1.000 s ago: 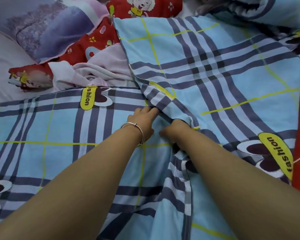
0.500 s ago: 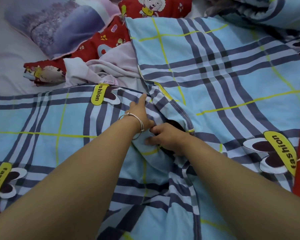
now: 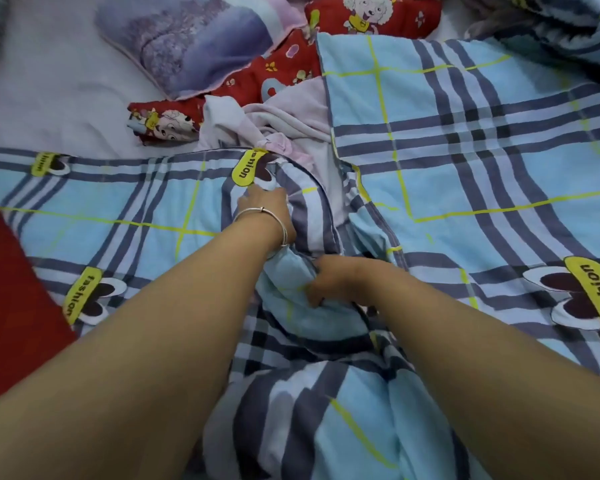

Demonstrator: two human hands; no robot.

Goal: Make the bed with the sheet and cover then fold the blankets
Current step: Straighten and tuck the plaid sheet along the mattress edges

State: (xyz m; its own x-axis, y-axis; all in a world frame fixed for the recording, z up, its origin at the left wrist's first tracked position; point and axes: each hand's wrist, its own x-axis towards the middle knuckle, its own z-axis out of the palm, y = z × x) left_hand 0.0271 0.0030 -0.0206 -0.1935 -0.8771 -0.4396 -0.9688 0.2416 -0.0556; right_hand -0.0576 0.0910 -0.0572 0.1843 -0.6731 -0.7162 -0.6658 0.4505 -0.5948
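A light-blue plaid cover (image 3: 465,161) with yellow "fashion" labels lies spread over the bed, bunched into folds in the middle. My left hand (image 3: 267,213), with a silver bangle on the wrist, grips a fold of the cover just below a yellow label. Closer to me, my right hand (image 3: 333,278) has its fingers curled round another bunch of the same cover. Between the two halves a gap shows pale pink fabric (image 3: 329,181) underneath.
A purple-printed pillow (image 3: 194,39) lies at the back left on the pale sheet (image 3: 45,91). A red cartoon blanket (image 3: 278,77) and a crumpled pink cloth (image 3: 291,116) lie behind the cover. Red fabric (image 3: 11,299) shows at the left edge.
Both hands have pulled the cover's folds apart and toward me, opening a gap that shows pink fabric. My right hand has dropped lower and nearer. The view has shifted left.
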